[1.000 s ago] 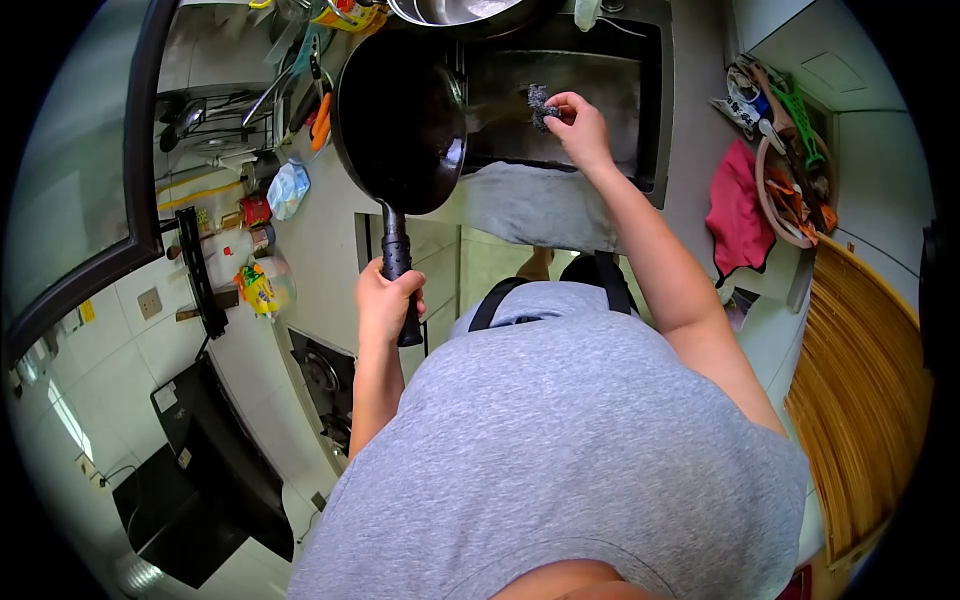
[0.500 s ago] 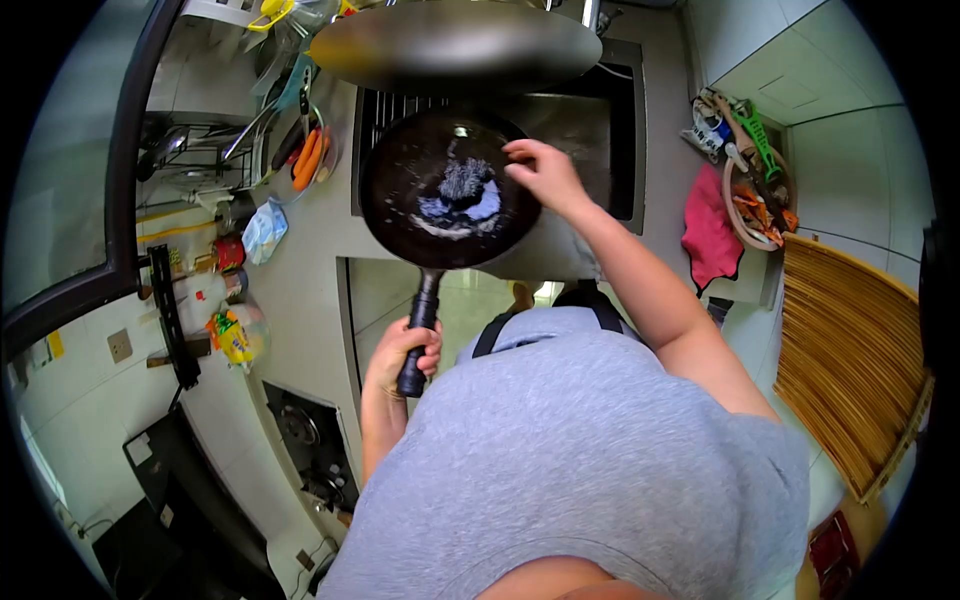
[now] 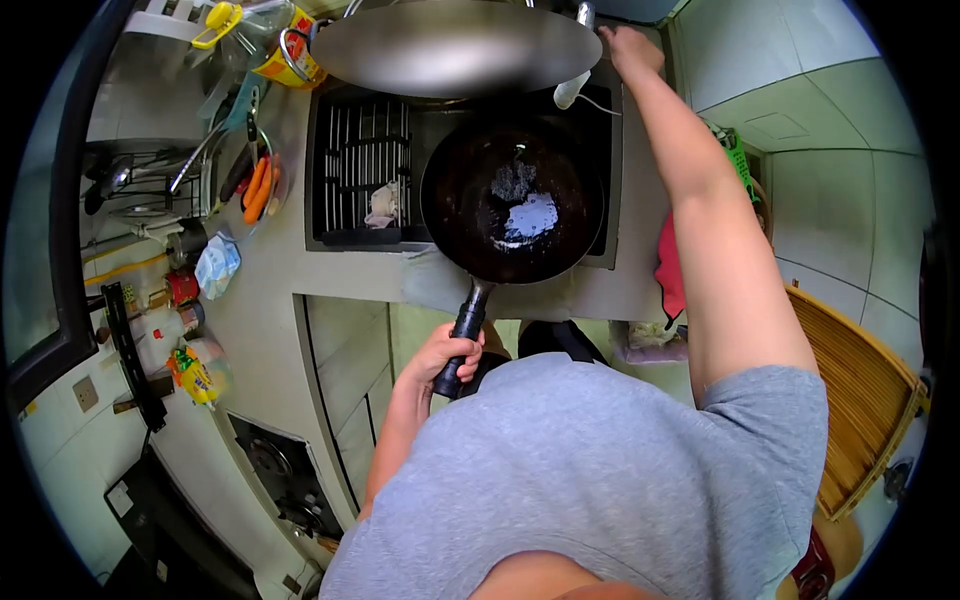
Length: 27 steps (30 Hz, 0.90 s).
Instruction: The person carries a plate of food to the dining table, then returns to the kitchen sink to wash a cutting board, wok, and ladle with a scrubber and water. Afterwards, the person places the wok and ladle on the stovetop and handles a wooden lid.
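Note:
My left hand (image 3: 450, 357) is wrapped round the black handle of a dark wok (image 3: 512, 200), held over the sink (image 3: 430, 130). Wet patches and a light reflection shine on the wok's inside. Stretched to the far right corner of the sink, my right hand (image 3: 633, 52) has its fingers curled together. What they hold, if anything, is hidden. Close by it are a white nozzle-like piece (image 3: 568, 93) and a thin cord. A black rack (image 3: 365, 150) with a crumpled pale cloth (image 3: 382, 205) lies in the sink's left part.
A blurred shiny oval (image 3: 455, 48) covers the top middle. On the left stand an oil bottle (image 3: 290, 50), a bowl with carrots (image 3: 258, 190) and a blue-white packet (image 3: 217, 266). A red cloth (image 3: 670, 272) hangs at right, near a bamboo mat (image 3: 855, 400).
My right hand has left the wok's inside and reached away to the far right corner. The wok has shifted right in view, still in my left hand, and its inside shows less pale wetness.

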Each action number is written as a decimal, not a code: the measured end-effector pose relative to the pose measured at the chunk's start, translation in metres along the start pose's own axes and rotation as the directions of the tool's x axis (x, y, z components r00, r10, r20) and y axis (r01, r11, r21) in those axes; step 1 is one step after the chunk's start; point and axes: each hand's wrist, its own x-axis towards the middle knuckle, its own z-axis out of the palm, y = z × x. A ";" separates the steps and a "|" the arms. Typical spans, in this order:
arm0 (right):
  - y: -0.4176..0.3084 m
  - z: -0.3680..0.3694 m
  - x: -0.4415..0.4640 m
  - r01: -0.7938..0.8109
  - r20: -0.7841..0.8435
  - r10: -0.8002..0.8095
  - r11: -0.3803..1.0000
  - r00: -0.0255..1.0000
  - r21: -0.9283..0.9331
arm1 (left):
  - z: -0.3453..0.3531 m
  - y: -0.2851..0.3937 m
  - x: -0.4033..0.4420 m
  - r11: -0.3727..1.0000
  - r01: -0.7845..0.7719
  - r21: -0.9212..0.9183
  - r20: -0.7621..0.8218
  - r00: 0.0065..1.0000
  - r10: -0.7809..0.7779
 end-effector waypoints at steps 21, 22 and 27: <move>-0.037 0.050 -0.131 -0.777 0.616 -0.486 -0.269 0.620 0.570 | -0.027 -0.012 0.064 0.992 -0.041 0.120 0.036 0.999 0.036; -0.040 0.060 -0.131 -0.794 0.571 -0.563 -0.316 0.598 0.520 | -0.027 -0.013 0.068 0.992 -0.043 0.118 0.039 0.999 0.038; -0.049 0.059 -0.141 -0.653 0.582 -0.495 0.038 0.646 0.757 | -0.029 -0.014 0.079 0.991 -0.078 0.109 0.033 0.997 0.075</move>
